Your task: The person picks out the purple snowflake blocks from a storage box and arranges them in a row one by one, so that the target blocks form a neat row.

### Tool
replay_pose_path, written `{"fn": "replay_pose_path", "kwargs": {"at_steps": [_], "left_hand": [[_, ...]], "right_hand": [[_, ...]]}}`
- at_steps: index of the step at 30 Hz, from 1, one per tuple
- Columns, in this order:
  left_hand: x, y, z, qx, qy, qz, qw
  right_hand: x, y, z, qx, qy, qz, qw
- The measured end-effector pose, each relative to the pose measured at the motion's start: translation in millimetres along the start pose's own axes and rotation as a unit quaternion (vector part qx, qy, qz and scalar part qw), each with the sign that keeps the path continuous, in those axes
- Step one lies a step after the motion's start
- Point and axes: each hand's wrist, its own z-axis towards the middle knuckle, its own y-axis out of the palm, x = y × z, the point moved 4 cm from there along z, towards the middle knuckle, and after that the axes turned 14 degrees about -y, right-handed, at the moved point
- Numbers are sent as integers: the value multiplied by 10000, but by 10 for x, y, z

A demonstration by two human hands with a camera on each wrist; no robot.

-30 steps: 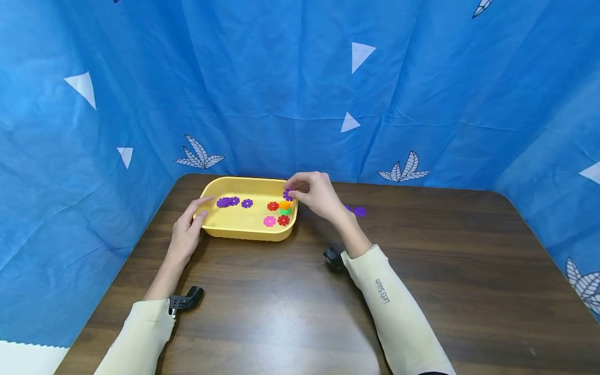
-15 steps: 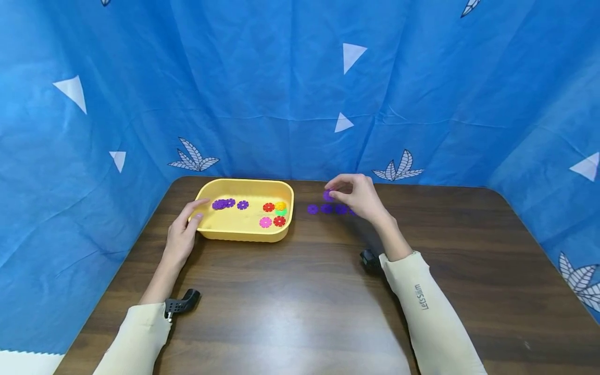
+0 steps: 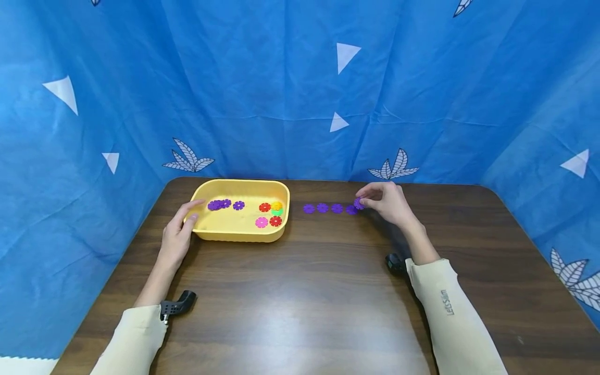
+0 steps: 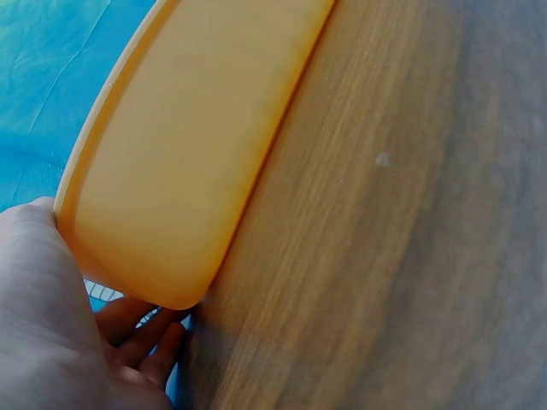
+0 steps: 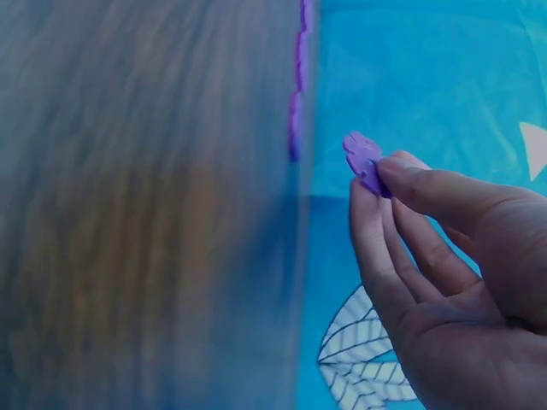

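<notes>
Thumb and fingertips of my right hand (image 3: 388,204) pinch a purple snowflake disc (image 5: 362,159), held just above the table beyond the right end of a row of purple snowflake discs (image 3: 322,208). The row lies flat, running rightward from the yellow tray. My left hand (image 3: 176,235) grips the left end of that shallow yellow tray (image 3: 239,237). In the left wrist view its thumb side lies against the rim, with fingers under the corner. Inside the tray, overlapping purple discs (image 3: 216,205) lie at the left; red, pink, orange and green discs (image 3: 261,222) lie at the right.
The dark wooden table (image 3: 281,291) extends in front of both arms. A blue cloth curtain (image 3: 262,94) with white shapes rises directly behind the table's back edge and along its sides. Each wrist wears a small black camera (image 3: 180,303).
My right hand has carried the purple disc from the tray's right end rightward along the row, then lowered it near the row's end. The left hand stays at the tray.
</notes>
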Motion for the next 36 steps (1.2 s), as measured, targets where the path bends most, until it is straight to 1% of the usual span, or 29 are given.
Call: {"fn": "replay_pose_path", "kwargs": {"at_steps": [4,7,13,17,22,25,36], "left_hand": [[1,1,-5,-5,-8,-1,10000],[7,-3,2,17,26,0,10000],[15,-6,-2,-21,-4,-67,10000],[14,-4,-3,6,14,-24,10000],[4,4,0,63,17,77,9999],[4,6,1,31,37,90,9999],[2,10,10,-25,-32,0,10000]], "right_hand": [[107,7,-32,-164,183,-124,9996],[169,16,-47,-218,250,-211,9992],[236,41,-50,-213,273,-283,9990],[266,45,-59,-214,302,-290,9989],[288,48,-82,-213,322,-341,9987],[287,57,-91,-217,307,-319,9988],[259,64,-58,-273,242,-332,9988]]}}
